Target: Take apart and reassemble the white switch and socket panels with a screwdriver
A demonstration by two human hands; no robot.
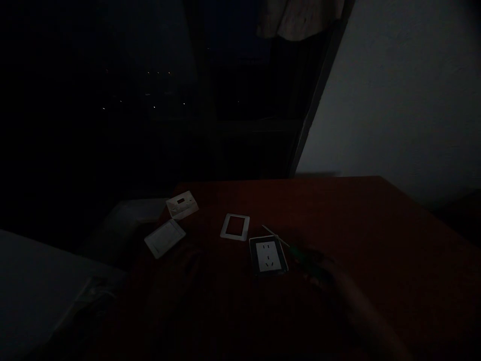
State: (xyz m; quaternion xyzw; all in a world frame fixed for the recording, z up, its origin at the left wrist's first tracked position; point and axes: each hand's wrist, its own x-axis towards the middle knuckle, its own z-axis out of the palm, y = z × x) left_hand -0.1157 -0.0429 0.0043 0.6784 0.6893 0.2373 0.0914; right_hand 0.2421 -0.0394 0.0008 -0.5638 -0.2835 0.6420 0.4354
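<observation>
Screwdriver [296, 251] in the right hand [323, 271], over a reddish-brown table [349, 210] whose near side sinks into darkness. The right forearm runs off at the bottom edge; the left hand [186, 263] is so dim that I cannot tell whether its fingers are curled or spread. The right fingers, blurred by shadow, are closed around the green handle and hide its rear end. The shaft juts out ahead of them, its long axis slanting leftward and toward the table's far side. It crosses the far right corner of a five-hole wall socket [264, 261]; contact there is unclear. A pale rectangular plate [164, 238] lies just beyond the left fingers, near a white plate with a rectangular cutout [185, 208]. A white rectangular frame [235, 237] lies left of the socket. The tip's shape is too small to make out.
</observation>
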